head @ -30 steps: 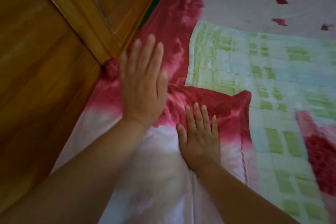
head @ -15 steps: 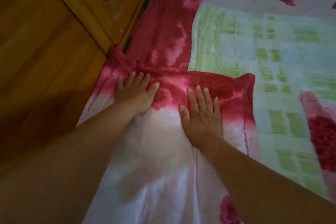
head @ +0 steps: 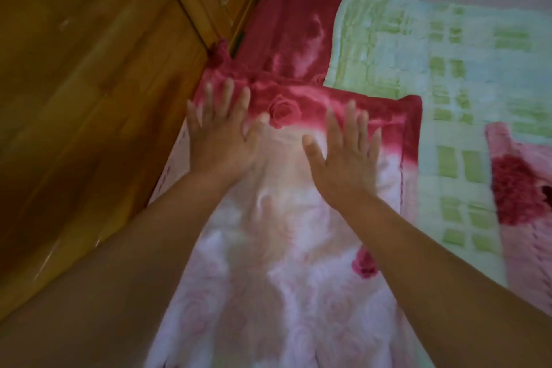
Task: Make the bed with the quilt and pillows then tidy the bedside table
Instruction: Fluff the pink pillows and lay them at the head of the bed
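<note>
Nearest the camera lies a pillow [head: 298,248], soft and plump, its cover pale pink with faint printed roses that deepen to a dark red band at the far end. Both hands are on it, holding nothing: the left hand [head: 221,140] and the right hand [head: 343,158] are flat, fingers straight and spread, side by side near the red band. They are blurred, so I cannot tell whether they press the cloth or skim just over it.

Just beyond and to the right, the quilt [head: 448,69] lies spread flat, stitched in green and pale blue checks; the pillow's far corner overlaps it. A second pillow [head: 522,188], pink and red, rests on the quilt at the right edge. Past these runs the red and pink flowered sheet [head: 292,24], against glossy wooden panelling [head: 89,98].

The bed looks nearly made, this pillow getting a last smoothing. The bedside table is out of view, so that part presumably remains.
</note>
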`<state>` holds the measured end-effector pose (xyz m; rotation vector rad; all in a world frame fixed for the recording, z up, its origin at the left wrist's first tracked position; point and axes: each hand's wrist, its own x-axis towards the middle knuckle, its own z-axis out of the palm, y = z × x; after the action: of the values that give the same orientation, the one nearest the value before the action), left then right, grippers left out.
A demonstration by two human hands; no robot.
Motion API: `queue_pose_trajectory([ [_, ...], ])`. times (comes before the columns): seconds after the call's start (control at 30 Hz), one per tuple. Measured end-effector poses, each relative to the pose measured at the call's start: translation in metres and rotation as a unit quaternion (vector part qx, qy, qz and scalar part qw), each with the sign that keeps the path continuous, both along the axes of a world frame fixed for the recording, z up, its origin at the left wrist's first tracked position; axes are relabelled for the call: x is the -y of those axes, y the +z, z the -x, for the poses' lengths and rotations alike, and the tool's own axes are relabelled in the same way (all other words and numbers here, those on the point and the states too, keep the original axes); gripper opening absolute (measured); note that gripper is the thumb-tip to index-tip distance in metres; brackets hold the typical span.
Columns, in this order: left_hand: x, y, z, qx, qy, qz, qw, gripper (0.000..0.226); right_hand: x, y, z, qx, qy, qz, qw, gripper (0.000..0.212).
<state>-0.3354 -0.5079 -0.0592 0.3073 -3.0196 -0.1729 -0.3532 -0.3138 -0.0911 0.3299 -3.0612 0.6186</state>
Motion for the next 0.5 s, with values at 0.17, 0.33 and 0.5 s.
queue_pose_trajectory([
  [0.17,0.010,-0.017,-0.081,0.126,-0.088,0.052,0.987,0.096,-0.002,-0.016,-0.074,0.076,0.174,-0.067,0.980,0.073],
  [0.33,0.023,-0.003,-0.090,0.043,-0.012,0.043,0.998,0.069,-0.007,-0.003,-0.086,0.007,0.094,-0.005,0.996,0.066],
  [0.5,0.020,0.002,-0.129,0.133,-0.032,-0.016,0.990,0.087,-0.023,-0.009,-0.108,0.082,0.108,-0.030,0.990,0.077],
])
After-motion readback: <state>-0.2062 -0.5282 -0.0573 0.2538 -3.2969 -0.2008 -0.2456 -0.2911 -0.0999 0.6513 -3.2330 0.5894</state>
